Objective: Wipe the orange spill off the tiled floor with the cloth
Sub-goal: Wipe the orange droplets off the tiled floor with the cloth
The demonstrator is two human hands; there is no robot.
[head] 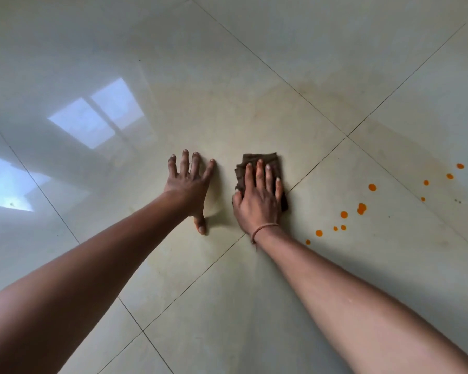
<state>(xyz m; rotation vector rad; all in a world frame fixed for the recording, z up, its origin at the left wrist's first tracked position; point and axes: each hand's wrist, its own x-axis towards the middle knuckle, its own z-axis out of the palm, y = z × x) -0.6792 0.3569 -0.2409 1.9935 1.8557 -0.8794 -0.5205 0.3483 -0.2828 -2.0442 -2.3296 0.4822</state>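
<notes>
The right hand (pixel 257 197) is being pressed, fingers straight, onto the folded brown cloth (pixel 260 160) on the tiled floor (pixel 254 76). The left hand (pixel 189 184) is being braced just beside it, splayed, nothing held. The orange spill drops (pixel 361 208) are being left scattered to the right, apart from the cloth. What may be a window (pixel 100 117) is being reflected at left.

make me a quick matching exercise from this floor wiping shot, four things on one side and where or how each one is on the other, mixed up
Things
1. left hand
2. cloth
3. orange drops
4. window reflection

Places or states
a. scattered on the floor, to the right of the right hand
b. pressed flat under the right hand
c. fingers spread, flat on the bare floor, holding nothing
d. bright patch on the glossy floor at the far left

Pairs: 1-c, 2-b, 3-a, 4-d
</notes>
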